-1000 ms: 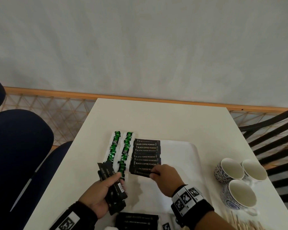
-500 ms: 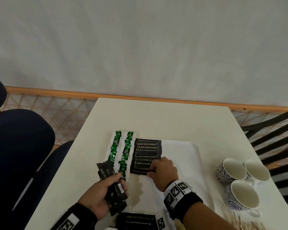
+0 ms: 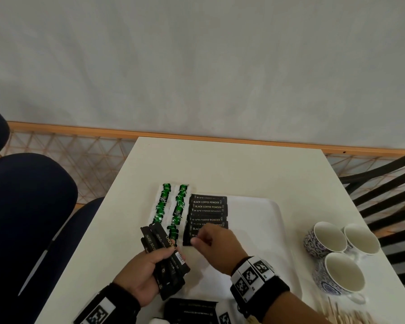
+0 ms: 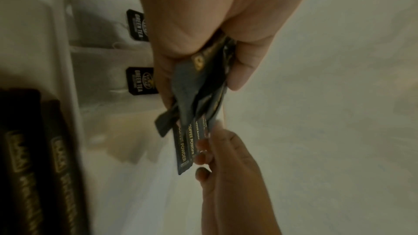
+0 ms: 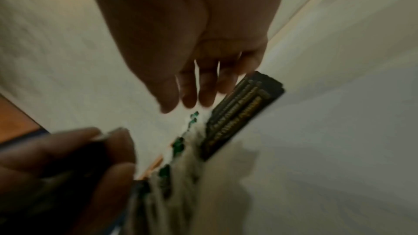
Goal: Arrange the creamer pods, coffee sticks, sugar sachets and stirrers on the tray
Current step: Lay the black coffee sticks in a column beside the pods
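My left hand (image 3: 150, 267) grips a fanned bundle of black coffee sticks (image 3: 166, 258), held over the table's left front; the left wrist view shows the same bundle (image 4: 196, 96). On the white tray (image 3: 257, 232) lies a neat row of black coffee sticks (image 3: 207, 212). Two columns of green tea sachets (image 3: 173, 206) lie along the row's left side. My right hand (image 3: 213, 242) hovers over the near end of the row with loosely curled fingers that hold nothing. Its fingers (image 5: 192, 94) hang relaxed in the right wrist view. Its fingertips (image 4: 201, 158) are close to the bundle's ends.
Three patterned cups (image 3: 325, 239) stand at the table's right. Wooden stirrers (image 3: 346, 316) lie at the near right corner. A black box (image 3: 192, 311) sits at the front edge. A dark blue chair (image 3: 28, 206) is on the left, a black slatted chair (image 3: 384, 195) on the right.
My right hand has let go of the coffee stick it laid at the near end of the row and has drawn back towards the bundle. The left hand has stayed put.
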